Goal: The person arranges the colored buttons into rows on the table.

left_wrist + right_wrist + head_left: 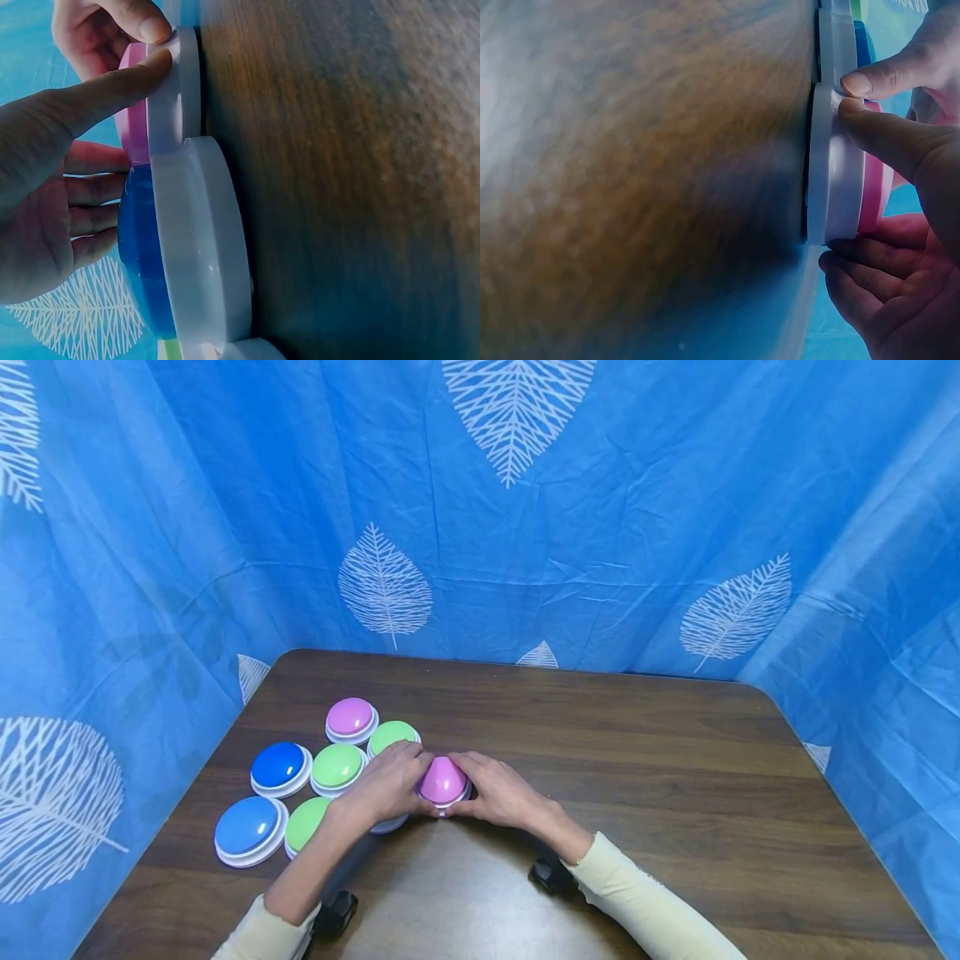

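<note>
A pink dome button (442, 779) on a white round base sits on the table between both hands. My left hand (386, 783) holds its left side, thumb on the front of the white base and fingers toward the back. My right hand (501, 792) grips the right side the same way, and the two thumb tips nearly meet at the front. Under the left palm is a blue dome button (141, 251), mostly hidden in the head view; its base meets the pink button's base in the left wrist view.
Several more buttons cluster to the left: a pink one (350, 717), green ones (337, 765), a dark blue one (279, 766) and a lighter blue one (247, 827). Blue leaf-print curtains (517, 552) surround the brown wooden table (637, 760) at the back and sides.
</note>
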`<state>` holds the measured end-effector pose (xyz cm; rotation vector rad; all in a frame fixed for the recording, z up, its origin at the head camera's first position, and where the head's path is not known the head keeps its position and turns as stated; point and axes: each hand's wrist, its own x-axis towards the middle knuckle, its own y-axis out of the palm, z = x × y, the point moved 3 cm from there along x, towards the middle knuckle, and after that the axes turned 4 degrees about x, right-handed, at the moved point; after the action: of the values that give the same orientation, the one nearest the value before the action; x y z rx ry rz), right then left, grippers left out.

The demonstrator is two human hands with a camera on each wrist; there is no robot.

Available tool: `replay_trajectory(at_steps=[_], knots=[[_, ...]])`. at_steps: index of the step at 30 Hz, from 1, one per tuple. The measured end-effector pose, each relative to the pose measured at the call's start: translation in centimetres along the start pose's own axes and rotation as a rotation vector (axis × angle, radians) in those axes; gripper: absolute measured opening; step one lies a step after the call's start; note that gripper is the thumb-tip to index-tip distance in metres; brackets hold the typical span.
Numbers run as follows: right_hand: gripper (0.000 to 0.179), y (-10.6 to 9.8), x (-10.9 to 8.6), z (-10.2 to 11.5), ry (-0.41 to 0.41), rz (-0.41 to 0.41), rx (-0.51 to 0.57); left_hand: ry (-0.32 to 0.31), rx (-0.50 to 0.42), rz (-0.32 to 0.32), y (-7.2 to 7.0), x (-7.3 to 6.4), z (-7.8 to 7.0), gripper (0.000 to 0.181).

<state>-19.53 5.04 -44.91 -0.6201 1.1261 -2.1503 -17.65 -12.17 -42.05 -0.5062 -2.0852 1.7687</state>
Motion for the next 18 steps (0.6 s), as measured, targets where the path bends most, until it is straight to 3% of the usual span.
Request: replay_trajectory(at_steps=[11, 18], knots=[[0.076, -0.1, -0.2, 0.04, 0.005, 0.003, -0.001, -0.003, -0.005, 0.009, -0.1, 0.06, -0.16, 0.066], [0.076, -0.19, -0.27, 0.06, 0.008, 0.0, 0.014, -0.038, -0.004, 0.018, -0.13, 0.19, -0.13, 0.065]])
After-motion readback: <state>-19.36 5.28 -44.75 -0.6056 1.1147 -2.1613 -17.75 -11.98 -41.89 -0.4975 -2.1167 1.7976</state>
